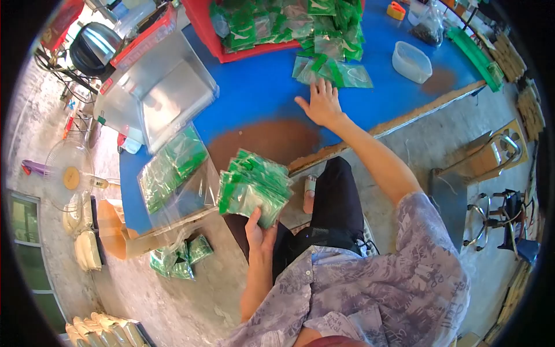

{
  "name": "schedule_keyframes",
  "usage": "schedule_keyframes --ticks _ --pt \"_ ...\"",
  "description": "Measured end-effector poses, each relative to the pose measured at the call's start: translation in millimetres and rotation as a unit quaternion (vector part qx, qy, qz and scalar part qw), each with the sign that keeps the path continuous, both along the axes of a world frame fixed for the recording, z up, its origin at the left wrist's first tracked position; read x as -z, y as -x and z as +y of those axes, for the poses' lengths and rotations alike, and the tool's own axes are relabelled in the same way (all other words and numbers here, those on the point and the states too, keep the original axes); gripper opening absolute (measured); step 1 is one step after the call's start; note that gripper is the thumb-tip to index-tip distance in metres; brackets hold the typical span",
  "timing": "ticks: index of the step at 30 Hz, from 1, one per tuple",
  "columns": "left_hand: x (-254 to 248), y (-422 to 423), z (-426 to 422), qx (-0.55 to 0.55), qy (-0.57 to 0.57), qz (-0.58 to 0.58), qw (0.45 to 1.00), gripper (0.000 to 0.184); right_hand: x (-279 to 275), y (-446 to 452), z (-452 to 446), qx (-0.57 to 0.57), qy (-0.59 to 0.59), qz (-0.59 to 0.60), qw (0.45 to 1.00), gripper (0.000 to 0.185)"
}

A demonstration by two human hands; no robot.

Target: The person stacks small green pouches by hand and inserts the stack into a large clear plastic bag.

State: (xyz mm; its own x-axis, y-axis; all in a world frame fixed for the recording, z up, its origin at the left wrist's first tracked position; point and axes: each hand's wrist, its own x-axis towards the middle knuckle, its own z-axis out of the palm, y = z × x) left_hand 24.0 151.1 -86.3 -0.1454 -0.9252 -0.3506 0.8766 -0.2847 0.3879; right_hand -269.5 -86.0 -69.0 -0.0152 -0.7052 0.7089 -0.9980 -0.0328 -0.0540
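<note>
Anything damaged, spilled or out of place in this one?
Yes: the blue tabletop has a large brown patch near its front edge, where the blue surface looks worn away. Also, some green packets lie below the tabletop, seemingly on the floor; whether dropped or placed there, I can't tell.

Right hand point(322, 106) outstretched, left hand point(262, 236) gripping

Left hand point(261, 234) holding a packet stack point(254, 185); right hand point(325, 109) over the worktop point(260, 98).
Right hand: palm down, fingers extended at the near edge of loose packets point(354, 75); red bin point(199, 23) beyond, translucent tub point(411, 62) to its right. Left hand: clear bag of green packets point(173, 168) to its left.
</note>
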Motion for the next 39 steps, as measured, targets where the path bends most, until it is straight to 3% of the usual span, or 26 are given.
schedule_keyframes --ticks 4,7,9,12,13,14,15,17,18,19,21,23,24,25,26,27,28,29,30,33,37,39 --pt "10 -15 10 -0.010 0.020 0.006 1.000 0.064 -31 -36 64 -0.268 -0.137 -0.148 0.942 0.038" --pt "18 -28 8 0.011 0.032 0.010 0.999 0.065 -37 -62 96 -0.464 -0.169 -0.214 0.843 0.030" --pt "12 -29 6 0.028 0.018 -0.041 0.999 0.063 -40 -76 101 -0.551 -0.265 -0.271 0.743 0.029" --pt "-5 -17 -2 0.042 0.010 -0.117 0.992 0.062 -49 -60 30 -0.415 -0.135 -0.205 0.876 0.035" --pt "-5 -14 -2 0.037 0.007 -0.117 0.992 0.063 -46 -42 -8 -0.331 -0.009 -0.164 0.929 0.038" --pt "-2 -10 -3 0.032 0.005 -0.114 0.993 0.063 -46 -23 -30 -0.185 0.052 -0.035 0.981 0.042" --pt "3 -7 -5 0.026 0.001 -0.110 0.994 0.063 -22 -1 -50 -0.090 -0.009 0.030 0.995 0.048" --pt "9 -7 -4 0.008 -0.003 -0.075 0.997 0.065 -10 12 -39 -0.118 -0.042 0.070 0.990 0.051" --pt "10 -5 -3 -0.006 0.001 -0.067 0.998 0.065 -21 7 -18 -0.202 -0.119 0.023 0.972 0.049" --pt "14 0 0 -0.023 0.001 -0.056 0.998 0.065 -40 -3 13 -0.283 -0.199 -0.022 0.938 0.048" --pt "24 -2 3 -0.039 0.005 -0.044 0.998 0.059 -52 -24 66 -0.480 -0.214 -0.083 0.847 0.039" --pt "16 4 -1 -0.008 0.000 -0.053 0.999 0.065 -45 -43 109 -0.573 -0.278 -0.224 0.738 0.029" --pt "11 7 -1 0.001 0.003 -0.077 0.997 0.064 -56 -36 112 -0.558 -0.296 -0.245 0.735 0.026" --pt "10 12 -2 0.008 0.003 -0.079 0.997 0.063 -65 -14 96 -0.492 -0.323 -0.270 0.762 0.027" --pt "9 13 -2 0.013 0.006 -0.083 0.996 0.063 -63 16 76 -0.379 -0.222 -0.225 0.870 0.031" --pt "7 12 -4 0.014 0.014 -0.087 0.996 0.063 -52 60 45 -0.269 -0.194 -0.281 0.901 0.037" --pt "5 13 -4 0.014 0.006 -0.092 0.996 0.062 -56 97 28 -0.135 -0.136 -0.255 0.948 0.042" --pt "-1 17 -4 0.010 0.010 -0.098 0.995 0.062 -24 162 -5 -0.124 -0.079 -0.183 0.972 0.045" --pt "-8 21 -3 0.007 0.012 -0.104 0.995 0.063 -22 193 -7 -0.086 -0.229 -0.203 0.948 0.051" --pt "-10 31 -6 -0.002 0.026 -0.106 0.994 0.063 -36 134 40 -0.105 -0.194 0.013 0.975 0.058" --pt "12 22 1 0.006 0.038 -0.075 0.996 0.063 -46 27 84 -0.214 -0.089 0.007 0.973 0.052" --pt "21 14 5 0.000 0.024 -0.040 0.999 0.063 -36 -11 99 -0.328 -0.108 -0.074 0.936 0.046"
